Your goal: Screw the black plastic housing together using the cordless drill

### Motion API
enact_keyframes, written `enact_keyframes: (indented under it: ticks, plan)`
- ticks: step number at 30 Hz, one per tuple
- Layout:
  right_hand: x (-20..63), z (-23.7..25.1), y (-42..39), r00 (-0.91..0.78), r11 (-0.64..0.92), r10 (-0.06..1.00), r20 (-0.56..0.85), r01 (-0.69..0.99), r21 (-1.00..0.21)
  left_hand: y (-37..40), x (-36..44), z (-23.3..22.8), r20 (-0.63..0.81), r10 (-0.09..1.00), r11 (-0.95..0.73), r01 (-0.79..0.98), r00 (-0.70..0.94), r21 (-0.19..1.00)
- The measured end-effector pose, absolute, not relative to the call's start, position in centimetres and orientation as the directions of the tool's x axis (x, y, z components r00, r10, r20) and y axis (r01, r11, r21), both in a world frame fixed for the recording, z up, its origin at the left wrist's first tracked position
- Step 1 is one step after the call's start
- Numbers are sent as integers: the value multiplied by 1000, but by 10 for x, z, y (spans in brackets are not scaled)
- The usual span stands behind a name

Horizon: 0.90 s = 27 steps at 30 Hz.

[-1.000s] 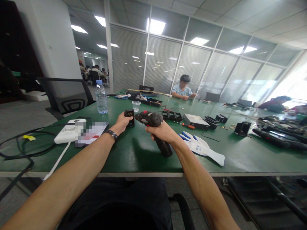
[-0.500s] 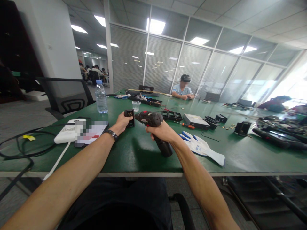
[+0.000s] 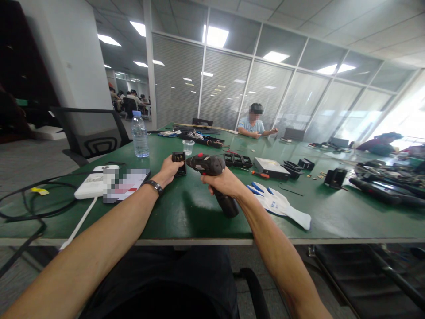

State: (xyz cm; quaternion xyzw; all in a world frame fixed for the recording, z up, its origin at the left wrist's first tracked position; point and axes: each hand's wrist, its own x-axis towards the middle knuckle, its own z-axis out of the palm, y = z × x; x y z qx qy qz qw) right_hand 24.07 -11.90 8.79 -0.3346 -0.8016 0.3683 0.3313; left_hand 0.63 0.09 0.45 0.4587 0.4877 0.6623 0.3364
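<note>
In the head view, I see the left hand [image 3: 169, 169], its grip pinched on a small black box [image 3: 179, 158] over the green worktop [image 3: 162, 228]. The right hand [image 3: 225, 180] has its grip wrapped round a drill [image 3: 209, 164]. The drill points at the box, very close; I can't tell if they touch. A clear cup [image 3: 188, 147] is just behind the box. A white glove [image 3: 283, 208] lies nearby.

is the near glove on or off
Off: the white glove lies on the table; the bare right hand grips the drill, the bare left hand a black part.
</note>
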Motion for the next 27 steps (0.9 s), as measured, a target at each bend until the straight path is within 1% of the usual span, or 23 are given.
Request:
enact_keyframes:
  ticks: [11, 18, 27]
  plan:
    - [241, 87, -119, -543, 491, 792, 277, 299, -818, -2, 9, 7, 268, 887, -291, -4, -375, 957]
    - [242, 90, -123, -548, 504, 784, 293, 285, -815, -7, 11, 11, 260, 900, -291, -39, -349, 956]
    - [241, 91, -124, -550, 497, 783, 291, 271, -824, -10, 12, 13, 273, 889, -291, 8, -367, 957]
